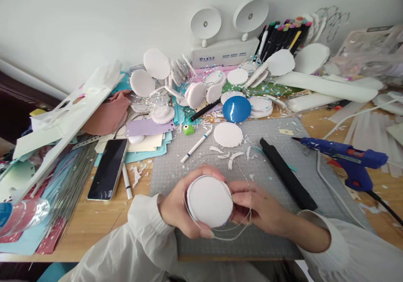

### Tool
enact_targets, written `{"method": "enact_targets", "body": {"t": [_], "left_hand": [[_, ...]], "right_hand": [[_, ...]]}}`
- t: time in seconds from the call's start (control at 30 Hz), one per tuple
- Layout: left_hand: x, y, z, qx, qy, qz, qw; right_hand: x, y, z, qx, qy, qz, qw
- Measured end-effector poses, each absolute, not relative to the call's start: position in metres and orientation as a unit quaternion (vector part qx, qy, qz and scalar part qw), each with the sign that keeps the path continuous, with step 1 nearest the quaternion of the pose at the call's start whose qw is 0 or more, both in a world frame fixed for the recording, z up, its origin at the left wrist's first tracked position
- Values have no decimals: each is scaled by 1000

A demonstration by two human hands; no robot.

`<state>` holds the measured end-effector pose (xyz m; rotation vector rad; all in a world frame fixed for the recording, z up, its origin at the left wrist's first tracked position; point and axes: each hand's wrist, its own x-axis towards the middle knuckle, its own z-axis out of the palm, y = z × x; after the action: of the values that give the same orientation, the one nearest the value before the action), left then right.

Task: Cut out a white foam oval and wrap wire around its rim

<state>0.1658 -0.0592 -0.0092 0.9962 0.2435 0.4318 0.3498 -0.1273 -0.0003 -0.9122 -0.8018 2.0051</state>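
Note:
My left hand (pixel 182 202) is wrapped round the rim of a round white foam disc (pixel 210 202), held above the grey cutting mat (pixel 195 246). At the disc's right edge, the fingers of my right hand (pixel 258 204) are pinched on a thin wire (pixel 250 189). The wire loops round the disc and hangs below it. Another flat white disc (pixel 228 135) lies on the mat beyond my hands, with curled white scraps (pixel 232 159) beside it. A blue oval lid (pixel 236 109) sits just behind that disc.
A blue glue gun (pixel 352 154) and a black bar (pixel 288 172) lie right. Left are a phone (pixel 107 170), a marker (pixel 197 146), thin wires (pixel 72 181) and a bottle (pixel 23 217). Several white discs (pixel 156 64) and a twin-head lamp (pixel 225 51) stand at the back.

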Motion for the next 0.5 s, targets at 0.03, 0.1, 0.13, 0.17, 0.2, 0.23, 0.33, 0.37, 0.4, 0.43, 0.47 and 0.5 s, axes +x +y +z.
{"method": "enact_targets", "body": {"t": [0.03,0.1,0.13,0.17,0.2,0.23,0.33,0.37,0.4,0.43,0.47,0.5], "left_hand": [[166,-59,-9,475,116,203,848],[166,-58,-9,483,117,204,844],[166,-58,-9,490,119,206,839],[166,-58,-10,499,121,209,832],[166,-57,-10,509,121,212,825],[165,-57,-10,518,121,215,819],[165,-56,-9,532,116,224,808],[165,-56,-9,531,114,227,809],[166,-56,-9,527,113,226,811],[166,-56,-9,523,112,225,814],[166,-56,-8,521,110,224,817],[166,-56,-8,520,108,224,817]], "right_hand": [[350,-127,1,-360,-318,788,386],[350,-126,2,-356,-316,791,383],[350,-126,2,-354,-313,794,382],[350,-125,3,-356,-311,794,381],[350,-125,3,-361,-310,794,378],[350,-125,2,-368,-310,792,376],[350,-126,1,-381,-312,789,369],[350,-126,1,-382,-312,788,369],[350,-127,0,-382,-313,786,371],[350,-127,-1,-382,-315,786,371],[349,-128,-2,-379,-316,786,372],[349,-128,-2,-377,-316,787,373]]}}
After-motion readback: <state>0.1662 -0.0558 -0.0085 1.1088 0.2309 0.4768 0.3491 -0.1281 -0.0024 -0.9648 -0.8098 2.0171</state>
